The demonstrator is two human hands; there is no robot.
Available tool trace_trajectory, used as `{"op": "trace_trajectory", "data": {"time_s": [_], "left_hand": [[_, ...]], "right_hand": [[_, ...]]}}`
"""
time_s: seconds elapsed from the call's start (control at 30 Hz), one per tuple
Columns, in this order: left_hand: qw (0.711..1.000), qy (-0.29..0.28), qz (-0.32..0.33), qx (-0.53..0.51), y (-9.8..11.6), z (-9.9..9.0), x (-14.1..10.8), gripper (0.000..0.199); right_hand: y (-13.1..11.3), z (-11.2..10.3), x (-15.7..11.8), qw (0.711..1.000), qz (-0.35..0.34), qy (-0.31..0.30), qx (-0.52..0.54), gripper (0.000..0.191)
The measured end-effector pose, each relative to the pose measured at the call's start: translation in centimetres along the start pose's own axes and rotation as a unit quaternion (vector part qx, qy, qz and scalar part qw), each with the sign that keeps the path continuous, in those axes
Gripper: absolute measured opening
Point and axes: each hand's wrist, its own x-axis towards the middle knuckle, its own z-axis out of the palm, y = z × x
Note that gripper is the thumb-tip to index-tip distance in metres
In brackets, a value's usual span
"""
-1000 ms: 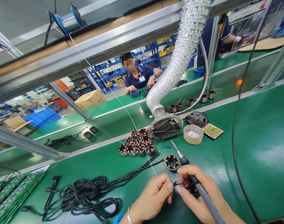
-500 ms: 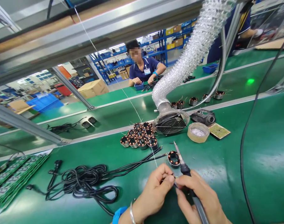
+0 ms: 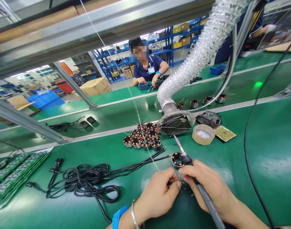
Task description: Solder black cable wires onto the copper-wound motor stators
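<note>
1. Left hand (image 3: 159,192): thumb and forefinger pinched narrow on thin dark wires (image 3: 180,180); a fine silvery strand (image 3: 153,160) descends to this hand.
2. Right hand (image 3: 206,183): closed around a pen-shaped, black-and-grey soldering iron (image 3: 187,160), its metal tip directed away from the body.
3. Metal ring core with copper windings (image 3: 176,165): on the glossy green bench (image 3: 262,149), just beyond the hands.
4. Looped black cables (image 3: 90,176): on the bench, left of the hands.

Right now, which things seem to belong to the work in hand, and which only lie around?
Likely in the work:
soldering iron, in the right hand
thin strand, running to the left hand
nearest copper coil
black cords

Likely just lying about:
green circuit boards
cardboard box
blue crate
</note>
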Motion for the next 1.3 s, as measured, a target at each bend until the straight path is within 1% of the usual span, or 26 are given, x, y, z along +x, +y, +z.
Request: {"op": "trace_trajectory", "data": {"time_s": [0.07, 0.17, 0.33, 0.57, 0.7, 0.8, 0.87, 0.93, 1.03, 1.13, 1.3], "left_hand": [[0.999, 0.013, -0.003, 0.036, 0.3, -0.3, 0.0, 0.015], [0.998, 0.003, 0.001, 0.057, 0.3, -0.4, 0.2, 0.015], [0.998, -0.001, 0.012, 0.062, 0.0, -0.3, 0.3, 0.015], [0.998, -0.001, 0.005, 0.06, 0.2, -0.4, 0.3, 0.016], [0.998, -0.01, -0.002, 0.059, 0.3, -0.7, 0.4, 0.014], [0.999, -0.024, -0.022, 0.02, 0.1, -0.9, 0.7, 0.018], [0.998, -0.034, -0.036, -0.027, -0.1, -0.9, 0.9, 0.021], [0.996, -0.033, -0.043, -0.075, -0.3, -0.7, 1.0, 0.023], [0.99, -0.026, -0.047, -0.129, -0.6, -0.3, 1.1, 0.023], [0.985, -0.035, -0.05, -0.159, -0.7, -0.1, 1.2, 0.02], [0.978, -0.049, -0.051, -0.195, -0.6, -0.2, 1.4, 0.02]], "right_hand": [[0.4, -0.5, 0.1, 1.0, 0.008, -0.014, 0.01, 0.03], [0.5, -0.8, 0.4, 0.998, -0.002, -0.045, 0.041, 0.031], [0.3, -0.4, 1.0, 0.997, -0.021, -0.046, 0.059, 0.031], [0.6, -0.8, 1.1, 0.997, -0.033, -0.052, 0.043, 0.034], [1.1, -1.4, 0.8, 0.996, -0.031, -0.081, 0.02, 0.04], [1.1, -1.6, 0.8, 0.993, -0.041, -0.106, -0.005, 0.039], [0.9, -1.6, 0.7, 0.993, -0.043, -0.104, -0.017, 0.036], [0.7, -1.5, 0.6, 0.994, -0.035, -0.098, -0.02, 0.037], [0.4, -1.1, 0.4, 0.997, -0.012, -0.079, 0.002, 0.043], [0.3, -0.9, 0.1, 0.997, 0.0, -0.062, 0.034, 0.046], [0.2, -1.0, 0.0, 0.997, 0.012, -0.063, 0.049, 0.043]]}}
